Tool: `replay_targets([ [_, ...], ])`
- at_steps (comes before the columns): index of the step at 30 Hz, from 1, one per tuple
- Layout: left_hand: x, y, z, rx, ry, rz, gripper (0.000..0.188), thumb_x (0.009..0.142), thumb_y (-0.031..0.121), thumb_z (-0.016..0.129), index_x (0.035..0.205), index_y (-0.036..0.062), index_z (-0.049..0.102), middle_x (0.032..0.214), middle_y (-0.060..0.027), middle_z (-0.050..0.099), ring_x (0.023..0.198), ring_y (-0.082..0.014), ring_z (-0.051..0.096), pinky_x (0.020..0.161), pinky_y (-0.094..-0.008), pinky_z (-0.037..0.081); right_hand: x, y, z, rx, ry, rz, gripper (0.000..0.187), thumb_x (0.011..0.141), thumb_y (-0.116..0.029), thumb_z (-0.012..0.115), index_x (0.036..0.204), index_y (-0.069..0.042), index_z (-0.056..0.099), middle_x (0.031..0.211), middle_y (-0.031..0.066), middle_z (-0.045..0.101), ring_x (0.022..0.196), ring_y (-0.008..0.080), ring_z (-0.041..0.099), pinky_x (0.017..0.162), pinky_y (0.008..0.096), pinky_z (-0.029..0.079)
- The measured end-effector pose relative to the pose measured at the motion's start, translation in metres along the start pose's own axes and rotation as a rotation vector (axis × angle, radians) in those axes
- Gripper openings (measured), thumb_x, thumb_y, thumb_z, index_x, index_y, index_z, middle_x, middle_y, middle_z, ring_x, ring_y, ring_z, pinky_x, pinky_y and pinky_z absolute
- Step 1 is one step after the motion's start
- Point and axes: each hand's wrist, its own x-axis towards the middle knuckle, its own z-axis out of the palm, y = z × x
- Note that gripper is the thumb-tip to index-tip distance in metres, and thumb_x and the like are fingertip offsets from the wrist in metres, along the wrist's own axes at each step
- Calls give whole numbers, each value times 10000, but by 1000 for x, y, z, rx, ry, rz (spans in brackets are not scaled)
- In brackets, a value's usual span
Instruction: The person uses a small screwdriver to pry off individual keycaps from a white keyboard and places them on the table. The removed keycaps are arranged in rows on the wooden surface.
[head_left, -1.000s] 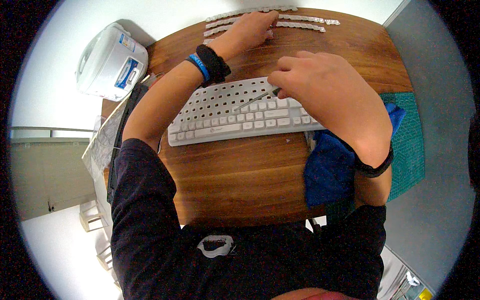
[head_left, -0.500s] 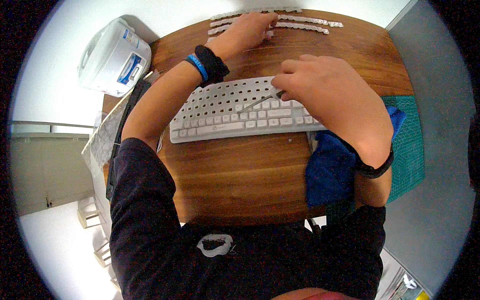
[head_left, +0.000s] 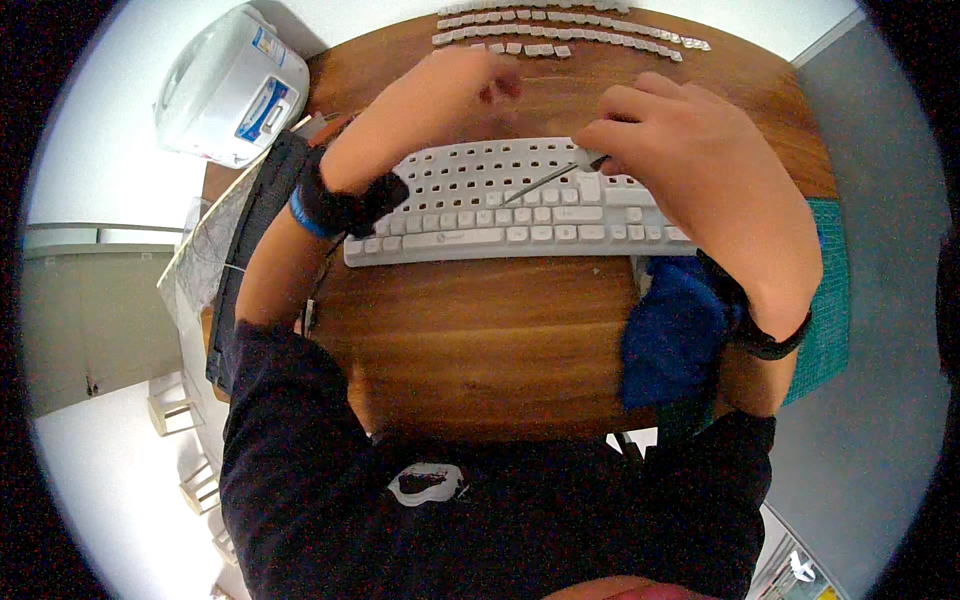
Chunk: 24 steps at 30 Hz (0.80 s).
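Observation:
A white keyboard (head_left: 470, 240) lies across the desk; keycaps fill its lower rows, while the upper rows show bare dark switches. My right hand (head_left: 660, 130) is closed around a slim metal-shafted tool (head_left: 545, 185), perhaps a screwdriver. The shaft slants down to the left, its tip by the keycaps at the edge of the bare rows. My left hand (head_left: 490, 85) is over the desk between the keyboard and the lined-up loose keycaps (head_left: 580, 32). Its fingers are smeared by motion, so what they hold, if anything, is unclear.
A blue cloth (head_left: 670, 330) lies at the right, partly over a green cutting mat (head_left: 822, 290). A white rice cooker (head_left: 235, 90) stands at the far left. Beside my left forearm is a long black object (head_left: 262, 205). A grey panel (head_left: 885, 250) borders the right side.
My left hand has come back from the keycap rows toward the keyboard. A short nearest row of keycaps is now uncovered. The right hand still grips the tool, its tip by the keycaps.

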Motion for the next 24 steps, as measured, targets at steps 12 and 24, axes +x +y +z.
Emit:
replay_targets([
  [12, -64, 24, 4, -93, -177, 105, 186, 846, 185, 823, 990, 74, 781, 1029, -143, 763, 980, -370, 735, 867, -462, 583, 19, -9, 1, -39, 104, -79, 315, 776, -39, 661, 1077, -77, 746, 1078, 71, 688, 1099, 301, 648, 915, 417, 550],
  [24, -76, 30, 22, -22, -42, 180, 177, 937, 173, 700, 995, 8, 670, 1076, -185, 681, 986, -434, 695, 865, -513, 573, 34, -29, -5, 60, 107, -45, 298, 743, -21, 721, 1037, -60, 738, 1092, 77, 687, 1137, 317, 657, 908, 426, 561],
])
